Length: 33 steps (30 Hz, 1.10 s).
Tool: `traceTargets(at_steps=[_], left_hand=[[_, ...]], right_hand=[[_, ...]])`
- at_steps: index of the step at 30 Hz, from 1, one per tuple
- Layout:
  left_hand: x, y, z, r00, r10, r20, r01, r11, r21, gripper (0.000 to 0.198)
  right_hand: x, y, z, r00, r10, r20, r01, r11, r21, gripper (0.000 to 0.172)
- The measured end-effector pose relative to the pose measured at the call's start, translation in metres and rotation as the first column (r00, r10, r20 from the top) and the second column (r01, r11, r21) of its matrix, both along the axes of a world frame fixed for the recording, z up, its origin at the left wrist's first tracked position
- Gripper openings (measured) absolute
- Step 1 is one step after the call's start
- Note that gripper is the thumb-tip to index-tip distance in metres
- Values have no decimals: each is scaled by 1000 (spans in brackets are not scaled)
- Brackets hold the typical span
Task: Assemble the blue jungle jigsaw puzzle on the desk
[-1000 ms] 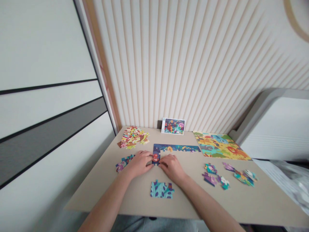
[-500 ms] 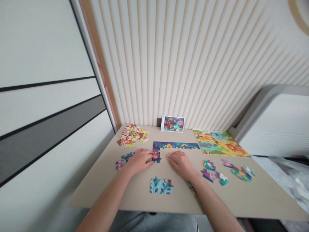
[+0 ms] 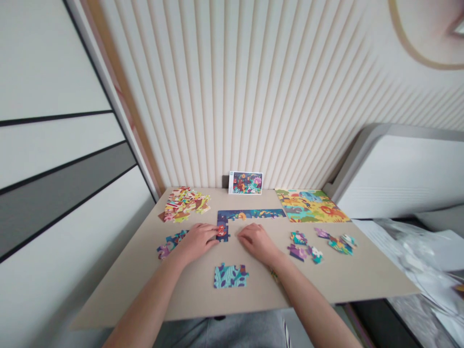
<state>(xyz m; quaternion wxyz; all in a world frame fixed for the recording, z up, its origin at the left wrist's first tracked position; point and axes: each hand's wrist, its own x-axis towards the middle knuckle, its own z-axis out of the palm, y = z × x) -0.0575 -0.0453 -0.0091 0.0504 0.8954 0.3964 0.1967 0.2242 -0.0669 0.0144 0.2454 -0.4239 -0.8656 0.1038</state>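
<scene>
My left hand (image 3: 199,241) lies on the table, thumb apart from the stretched fingers, its fingertips touching the left edge of the lower part of an L-shaped stretch of joined jigsaw puzzle (image 3: 261,213). A red figure on dark blue shows beside those fingertips. To the right of that corner, my right hand (image 3: 256,242) rests with its fingers curled in and no piece visible in them. Nearer to me lies a joined turquoise puzzle section (image 3: 230,276) with purple leaves. Other puzzle pieces (image 3: 274,275) are partly hidden under my right forearm.
A picture card (image 3: 245,183) stands against the ribbed wall. A yellow animal puzzle (image 3: 311,206) lies at the back right, a heap of yellow-red pieces (image 3: 185,203) at the back left. Blue-purple pieces (image 3: 168,245) lie by my left wrist, several loose pieces (image 3: 297,252) on the right.
The camera view has shifted, so the table appears farther left. My right fingers are more curled in than before. My left hand stays at the puzzle's left edge.
</scene>
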Motion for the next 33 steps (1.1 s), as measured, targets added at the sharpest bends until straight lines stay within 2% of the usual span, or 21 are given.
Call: traceTargets(at_steps=[7, 12, 18, 21, 24, 29, 33], left_hand=[[-3, 4, -9, 1000, 10, 4, -10, 1000, 16, 32], [-3, 6, -9, 1000, -2, 13, 2, 1000, 32, 31], [0, 4, -5, 1000, -4, 26, 3, 999, 32, 31], [1, 3, -5, 1000, -2, 29, 1, 999, 35, 30], [2, 3, -6, 1000, 4, 20, -5, 999, 46, 29], [2, 3, -7, 1000, 15, 17, -16, 999, 45, 30], [2, 2, -6, 999, 32, 23, -33, 999, 36, 31]], right_hand=[[1, -2, 0, 999, -20, -26, 20, 1000, -10, 12], [4, 0, -1, 997, -61, -47, 61, 998, -2, 12], [18, -12, 12, 989, -109, -100, 114, 992, 46, 13], [38, -33, 18, 980, -133, -150, 144, 988, 60, 15], [69, -58, 16, 951, -222, -213, 237, 971, 43, 18], [127, -97, -7, 868, -417, -269, 437, 899, 17, 22], [153, -126, -28, 860, -459, -222, 468, 884, -12, 24]])
